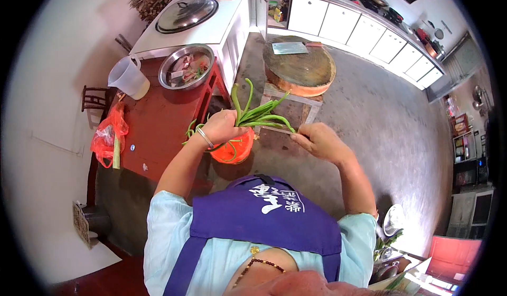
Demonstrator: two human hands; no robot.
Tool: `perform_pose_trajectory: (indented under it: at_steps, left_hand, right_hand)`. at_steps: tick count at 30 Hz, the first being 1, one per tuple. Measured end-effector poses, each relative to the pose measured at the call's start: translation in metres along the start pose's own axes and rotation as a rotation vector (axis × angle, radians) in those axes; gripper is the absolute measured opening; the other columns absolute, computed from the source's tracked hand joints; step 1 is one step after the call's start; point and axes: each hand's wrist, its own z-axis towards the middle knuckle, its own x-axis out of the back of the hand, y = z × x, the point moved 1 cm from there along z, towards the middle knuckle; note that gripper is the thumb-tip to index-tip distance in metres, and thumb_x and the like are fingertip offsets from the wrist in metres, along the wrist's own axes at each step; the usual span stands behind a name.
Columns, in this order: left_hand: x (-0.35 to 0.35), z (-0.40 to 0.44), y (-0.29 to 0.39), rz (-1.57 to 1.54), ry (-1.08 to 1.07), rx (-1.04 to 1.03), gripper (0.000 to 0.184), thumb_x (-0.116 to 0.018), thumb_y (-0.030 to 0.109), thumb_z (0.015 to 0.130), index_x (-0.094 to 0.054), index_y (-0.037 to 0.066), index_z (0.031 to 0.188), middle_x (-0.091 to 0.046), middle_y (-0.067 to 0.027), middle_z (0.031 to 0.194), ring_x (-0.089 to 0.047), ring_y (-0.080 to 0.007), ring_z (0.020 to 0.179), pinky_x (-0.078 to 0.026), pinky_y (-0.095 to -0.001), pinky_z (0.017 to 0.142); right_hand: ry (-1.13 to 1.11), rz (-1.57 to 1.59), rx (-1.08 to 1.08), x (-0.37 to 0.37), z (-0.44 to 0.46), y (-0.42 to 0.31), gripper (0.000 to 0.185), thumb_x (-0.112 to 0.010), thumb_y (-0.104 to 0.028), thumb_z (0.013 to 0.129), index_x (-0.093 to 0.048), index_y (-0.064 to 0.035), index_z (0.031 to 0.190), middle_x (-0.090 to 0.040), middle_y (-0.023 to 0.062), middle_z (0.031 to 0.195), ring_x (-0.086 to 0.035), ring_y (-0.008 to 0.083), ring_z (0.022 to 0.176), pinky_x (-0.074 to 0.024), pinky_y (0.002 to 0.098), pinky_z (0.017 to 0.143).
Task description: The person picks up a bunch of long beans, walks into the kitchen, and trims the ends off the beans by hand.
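My left hand [222,126], with a silver bangle at the wrist, is closed round a bunch of long green beans [261,112]. Their ends fan out to the right of the fist, and some curly lengths hang on its other side. At the tip of one bean, my right hand [321,142] has its thumb and fingers pinched together. Beneath the left hand is an orange-red basin [237,151], partly hidden by the hand and forearm. A few green strands show at its rim.
Ahead, a round chopping block [301,71] on a stand bears a cleaver [289,48]. On the red table [158,119] stand a metal bowl [165,77] of food, a plastic jug [127,79] and a red plastic bag [110,135]. White cabinets [338,24] line the back.
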Motion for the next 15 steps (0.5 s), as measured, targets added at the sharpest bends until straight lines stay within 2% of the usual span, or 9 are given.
perform_pose_trajectory:
  at_steps: [4, 5, 8, 11, 13, 15]
  left_hand:
    - [0.006, -0.008, -0.004, -0.064, 0.021, 0.035, 0.03, -0.068, 0.022, 0.082, -0.062, 0.004, 0.105, -0.065, -0.0136, 0.082, -0.062, -0.0251, 0.074, -0.048, -0.0366, 0.071]
    - [0.006, -0.009, -0.007, -0.065, 0.026, 0.037, 0.03, -0.068, 0.022, 0.082, -0.062, 0.003, 0.105, -0.065, -0.0122, 0.081, -0.062, -0.0234, 0.073, -0.048, -0.0358, 0.07]
    - [0.008, -0.019, -0.006, -0.309, 0.01, -0.001, 0.032, -0.068, 0.03, 0.081, -0.063, 0.004, 0.101, -0.066, -0.0154, 0.08, -0.063, -0.0285, 0.074, -0.048, -0.0376, 0.07]
    - [0.016, -0.022, 0.006, -0.405, -0.137, 0.074, 0.033, -0.068, 0.028, 0.082, -0.063, 0.002, 0.102, -0.065, -0.0081, 0.078, -0.058, -0.0157, 0.069, -0.047, -0.0303, 0.066]
    - [0.014, -0.023, 0.013, -0.516, -0.14, -0.05, 0.033, -0.068, 0.027, 0.082, -0.064, 0.002, 0.103, -0.064, -0.0047, 0.078, -0.056, -0.011, 0.07, -0.046, -0.0275, 0.065]
    - [0.011, -0.023, 0.019, -0.627, -0.175, -0.106, 0.029, -0.067, 0.022, 0.083, -0.063, 0.0, 0.103, -0.063, -0.0003, 0.081, -0.054, -0.0062, 0.072, -0.044, -0.024, 0.065]
  right_hand:
    - [-0.044, 0.263, 0.017, -0.024, -0.003, 0.006, 0.032, -0.051, -0.025, 0.095, -0.058, 0.0003, 0.077, -0.057, 0.0153, 0.067, -0.054, 0.027, 0.058, -0.0435, 0.0377, 0.058]
    - [-0.045, 0.336, 0.001, -0.024, -0.006, 0.005, 0.032, -0.05, -0.024, 0.096, -0.058, 0.0, 0.077, -0.055, 0.0122, 0.064, -0.052, 0.0226, 0.058, -0.0424, 0.035, 0.057]
    - [-0.068, 0.6, -0.037, -0.019, -0.015, -0.003, 0.033, -0.048, -0.023, 0.098, -0.056, -0.0014, 0.075, -0.049, 0.0038, 0.059, -0.046, 0.0117, 0.056, -0.0382, 0.0279, 0.053]
    - [-0.097, 0.944, -0.068, -0.023, -0.022, 0.0, 0.035, -0.047, -0.025, 0.1, -0.055, -0.0036, 0.074, -0.044, -0.0015, 0.058, -0.041, 0.0072, 0.055, -0.0323, 0.0236, 0.048]
    - [-0.101, 1.164, -0.094, -0.027, -0.023, 0.005, 0.035, -0.046, -0.028, 0.1, -0.055, -0.0052, 0.075, -0.042, -0.0032, 0.059, -0.037, 0.0068, 0.053, -0.0283, 0.0219, 0.045]
    - [-0.027, 1.335, 0.006, -0.03, -0.017, 0.008, 0.035, -0.045, -0.03, 0.101, -0.055, -0.0053, 0.078, -0.04, -0.0032, 0.06, -0.034, 0.0065, 0.051, -0.0259, 0.0213, 0.044]
